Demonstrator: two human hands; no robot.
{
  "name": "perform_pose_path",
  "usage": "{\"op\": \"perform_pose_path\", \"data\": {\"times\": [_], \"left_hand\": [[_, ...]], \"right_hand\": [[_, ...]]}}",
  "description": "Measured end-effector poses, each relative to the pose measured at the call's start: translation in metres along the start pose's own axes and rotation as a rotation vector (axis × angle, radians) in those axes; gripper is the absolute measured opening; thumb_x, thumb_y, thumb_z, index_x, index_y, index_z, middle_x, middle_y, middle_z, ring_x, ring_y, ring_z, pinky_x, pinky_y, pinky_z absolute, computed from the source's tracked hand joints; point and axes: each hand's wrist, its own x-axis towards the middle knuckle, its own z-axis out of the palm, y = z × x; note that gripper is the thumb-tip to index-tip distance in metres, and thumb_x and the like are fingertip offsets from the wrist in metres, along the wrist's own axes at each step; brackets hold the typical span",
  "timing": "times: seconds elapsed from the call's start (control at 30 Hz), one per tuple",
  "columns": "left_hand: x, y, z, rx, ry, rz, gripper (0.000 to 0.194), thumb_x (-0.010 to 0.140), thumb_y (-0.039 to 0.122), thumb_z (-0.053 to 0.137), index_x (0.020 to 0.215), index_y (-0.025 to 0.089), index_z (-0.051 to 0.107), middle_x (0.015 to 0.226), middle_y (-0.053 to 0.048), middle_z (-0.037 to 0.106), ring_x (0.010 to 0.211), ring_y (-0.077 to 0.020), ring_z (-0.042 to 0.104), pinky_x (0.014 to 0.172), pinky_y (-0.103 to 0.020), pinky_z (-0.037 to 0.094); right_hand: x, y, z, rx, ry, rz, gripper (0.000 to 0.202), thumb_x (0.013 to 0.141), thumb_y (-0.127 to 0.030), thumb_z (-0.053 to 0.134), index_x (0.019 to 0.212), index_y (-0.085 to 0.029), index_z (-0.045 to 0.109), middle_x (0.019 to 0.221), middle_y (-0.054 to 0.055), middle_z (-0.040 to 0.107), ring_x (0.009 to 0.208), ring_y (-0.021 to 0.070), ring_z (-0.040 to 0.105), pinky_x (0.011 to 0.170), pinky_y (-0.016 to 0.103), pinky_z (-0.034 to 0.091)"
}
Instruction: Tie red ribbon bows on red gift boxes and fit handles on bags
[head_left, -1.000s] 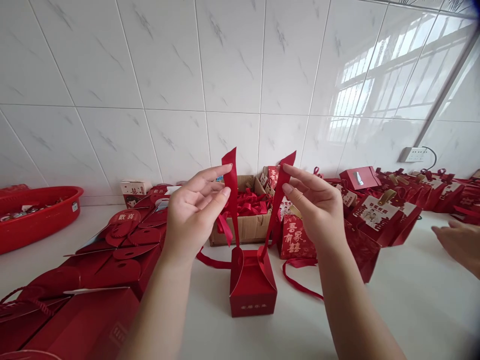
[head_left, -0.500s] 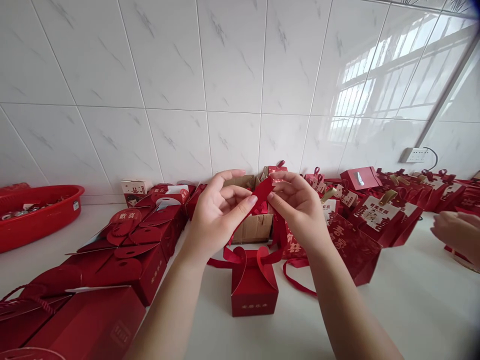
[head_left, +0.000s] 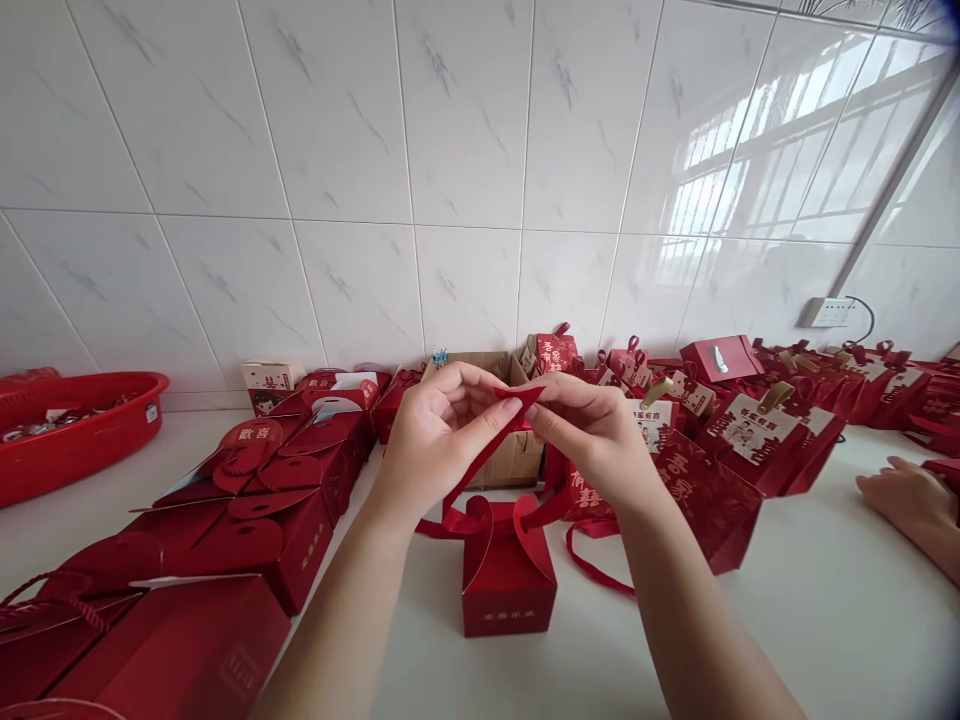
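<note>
A small dark red gift box [head_left: 508,590] with gold lettering and curved flaps stands upright on the white table [head_left: 420,660]. Above it, a red ribbon [head_left: 519,402] stretches between my two hands, its lengths running down toward the top of the box. My left hand [head_left: 454,430] pinches the ribbon between thumb and fingers. Close against it, fingertips nearly meeting, my right hand [head_left: 581,425] pinches the same ribbon. Loose ribbon lies on the table on both sides of the box.
Several larger red boxes [head_left: 277,530] line the left side, with a red plastic basin [head_left: 82,430] beyond. An open cardboard box [head_left: 510,462] stands behind my hands. Red gift bags [head_left: 712,500] crowd the right. Another person's hand [head_left: 911,500] rests at the far right.
My hands have drawn closer together, and the ribbon between them is now folded tighter. At far right, the other person's hand has moved lower and lies on the table.
</note>
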Motion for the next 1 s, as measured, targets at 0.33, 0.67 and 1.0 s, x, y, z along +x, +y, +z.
{"op": "perform_pose_path", "data": {"times": [0.33, 0.67, 1.0], "left_hand": [[0.002, -0.005, -0.004, 0.04, 0.004, -0.055, 0.02, 0.072, 0.031, 0.076, 0.085, 0.017, 0.07, 0.077, -0.002, 0.068, 0.075, -0.0156, 0.062, 0.066, -0.024, 0.05], [0.002, -0.006, -0.004, 0.014, -0.006, -0.088, 0.018, 0.07, 0.029, 0.077, 0.073, 0.015, 0.066, 0.069, 0.0, 0.064, 0.065, -0.0128, 0.059, 0.058, -0.022, 0.047], [0.0, -0.002, -0.003, -0.101, -0.084, -0.087, 0.016, 0.073, 0.026, 0.076, 0.07, 0.016, 0.064, 0.06, 0.002, 0.069, 0.052, -0.0106, 0.063, 0.051, -0.02, 0.05]], "right_hand": [[-0.002, -0.004, 0.003, 0.074, -0.068, 0.055, 0.017, 0.086, -0.025, 0.062, 0.099, -0.021, 0.072, 0.091, 0.003, 0.071, 0.087, 0.0151, 0.065, 0.076, 0.027, 0.054], [0.0, 0.006, 0.001, 0.281, -0.153, 0.194, 0.02, 0.087, -0.032, 0.062, 0.104, -0.024, 0.068, 0.073, -0.002, 0.066, 0.055, 0.0091, 0.063, 0.054, 0.022, 0.054], [0.004, 0.013, -0.003, 0.465, -0.18, 0.288, 0.018, 0.087, -0.034, 0.061, 0.089, -0.018, 0.071, 0.067, -0.001, 0.064, 0.051, 0.0077, 0.06, 0.05, 0.02, 0.049]]}}
